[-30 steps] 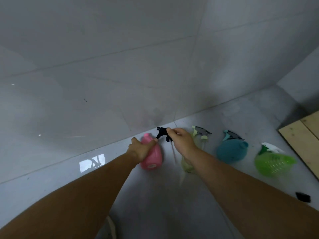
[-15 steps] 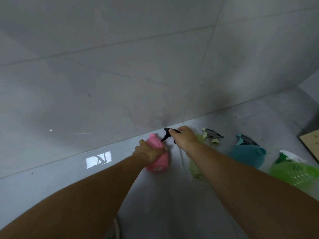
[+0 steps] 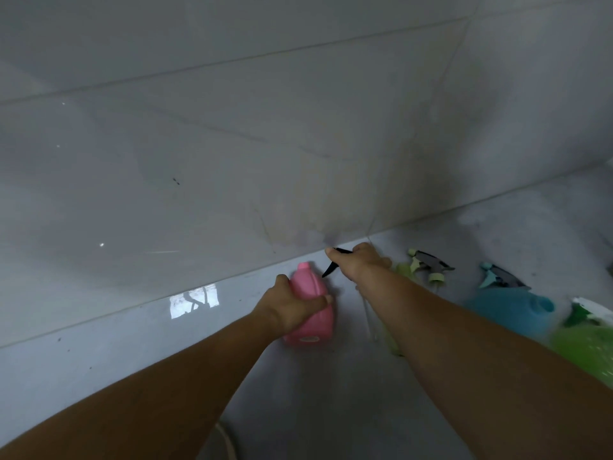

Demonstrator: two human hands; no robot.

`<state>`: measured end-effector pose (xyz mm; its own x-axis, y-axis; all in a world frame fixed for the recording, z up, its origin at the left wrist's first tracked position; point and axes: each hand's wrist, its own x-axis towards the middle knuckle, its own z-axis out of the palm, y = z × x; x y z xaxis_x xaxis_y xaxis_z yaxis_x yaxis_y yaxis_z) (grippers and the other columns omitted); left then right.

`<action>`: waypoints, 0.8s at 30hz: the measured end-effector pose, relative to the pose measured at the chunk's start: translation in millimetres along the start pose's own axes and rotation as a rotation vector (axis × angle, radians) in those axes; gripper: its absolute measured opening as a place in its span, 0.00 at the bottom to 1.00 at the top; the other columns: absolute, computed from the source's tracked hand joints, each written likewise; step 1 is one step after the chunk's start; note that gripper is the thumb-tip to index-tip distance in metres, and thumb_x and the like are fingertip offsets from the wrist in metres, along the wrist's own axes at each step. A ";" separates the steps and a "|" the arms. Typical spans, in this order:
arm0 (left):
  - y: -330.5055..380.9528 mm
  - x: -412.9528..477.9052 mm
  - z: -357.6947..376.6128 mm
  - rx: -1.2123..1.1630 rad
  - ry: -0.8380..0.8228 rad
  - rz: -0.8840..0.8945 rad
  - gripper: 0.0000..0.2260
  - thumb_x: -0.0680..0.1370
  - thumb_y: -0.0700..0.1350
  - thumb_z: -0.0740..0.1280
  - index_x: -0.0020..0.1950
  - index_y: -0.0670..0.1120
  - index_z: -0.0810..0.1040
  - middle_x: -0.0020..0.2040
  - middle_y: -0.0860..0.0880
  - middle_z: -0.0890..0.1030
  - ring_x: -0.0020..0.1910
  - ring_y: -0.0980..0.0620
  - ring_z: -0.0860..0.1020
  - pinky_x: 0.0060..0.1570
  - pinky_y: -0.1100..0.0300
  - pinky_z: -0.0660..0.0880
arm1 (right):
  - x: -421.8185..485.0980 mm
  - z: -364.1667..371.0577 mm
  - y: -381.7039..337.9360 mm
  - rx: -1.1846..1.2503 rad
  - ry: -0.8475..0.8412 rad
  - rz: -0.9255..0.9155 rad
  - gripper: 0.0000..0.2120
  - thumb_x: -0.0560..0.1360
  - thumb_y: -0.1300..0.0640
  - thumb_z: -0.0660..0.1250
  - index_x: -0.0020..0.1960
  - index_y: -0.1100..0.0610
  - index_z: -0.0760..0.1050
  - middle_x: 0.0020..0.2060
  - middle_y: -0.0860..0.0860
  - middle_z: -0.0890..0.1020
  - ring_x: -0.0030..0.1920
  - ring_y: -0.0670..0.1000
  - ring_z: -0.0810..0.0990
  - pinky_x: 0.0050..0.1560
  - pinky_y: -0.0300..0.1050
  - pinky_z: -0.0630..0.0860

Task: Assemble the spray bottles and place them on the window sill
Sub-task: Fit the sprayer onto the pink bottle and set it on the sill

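A pink bottle [image 3: 311, 293] with a bare neck lies on the grey floor by the wall. My left hand [image 3: 292, 308] grips its body. Just right of the neck, my right hand [image 3: 360, 262] holds a black spray head [image 3: 331, 267]; its clear dip tube [image 3: 370, 313] trails toward me. The head is apart from the pink bottle. Further right lie a pale yellow-green bottle [image 3: 403, 272] with a trigger head, a teal bottle [image 3: 510, 308] and a bright green bottle [image 3: 587, 346], both with heads on.
A grey tiled wall [image 3: 298, 127] rises just behind the bottles. A bright window reflection [image 3: 194, 300] shows on the glossy floor to the left of the pink bottle.
The view has shifted, so the bottles sit further right and the wooden board has left the frame. My right hand has drawn the black spray head slightly away from the pink bottle's neck.
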<state>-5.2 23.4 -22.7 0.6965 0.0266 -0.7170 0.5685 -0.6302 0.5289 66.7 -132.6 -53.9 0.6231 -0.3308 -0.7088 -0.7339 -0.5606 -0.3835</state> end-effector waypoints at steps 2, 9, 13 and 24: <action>-1.2 0.0 0.3 -0.003 -0.003 0.009 0.37 0.73 0.61 0.75 0.73 0.44 0.65 0.68 0.42 0.76 0.62 0.42 0.78 0.61 0.46 0.79 | 16.6 6.8 0.9 0.050 0.019 0.008 0.50 0.49 0.23 0.64 0.60 0.56 0.75 0.54 0.59 0.79 0.56 0.60 0.75 0.54 0.55 0.79; -5.8 3.3 0.7 -0.040 -0.001 0.024 0.37 0.73 0.61 0.75 0.73 0.45 0.65 0.63 0.45 0.76 0.56 0.45 0.77 0.60 0.46 0.80 | 61.2 17.9 9.1 0.363 0.032 -0.033 0.51 0.44 0.32 0.77 0.59 0.57 0.72 0.51 0.56 0.82 0.49 0.57 0.82 0.51 0.54 0.81; -7.6 2.1 1.4 -0.046 0.002 0.039 0.37 0.73 0.60 0.75 0.74 0.45 0.64 0.67 0.43 0.76 0.57 0.45 0.77 0.60 0.46 0.80 | 15.6 1.7 1.2 0.423 -0.044 -0.084 0.27 0.68 0.49 0.76 0.58 0.65 0.73 0.37 0.59 0.79 0.30 0.53 0.75 0.30 0.43 0.74; 22.0 -65.4 -33.3 -0.065 -0.055 0.219 0.39 0.72 0.55 0.78 0.75 0.45 0.62 0.63 0.47 0.75 0.60 0.44 0.78 0.60 0.46 0.81 | -80.6 -71.9 -2.9 0.671 -0.083 -0.342 0.05 0.75 0.60 0.71 0.41 0.58 0.77 0.36 0.57 0.80 0.32 0.50 0.77 0.33 0.42 0.78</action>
<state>-23.7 33.6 51.0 0.7827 -0.1485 -0.6045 0.4348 -0.5646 0.7016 38.0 -158.9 46.9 0.8428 -0.1483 -0.5174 -0.5268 -0.0306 -0.8494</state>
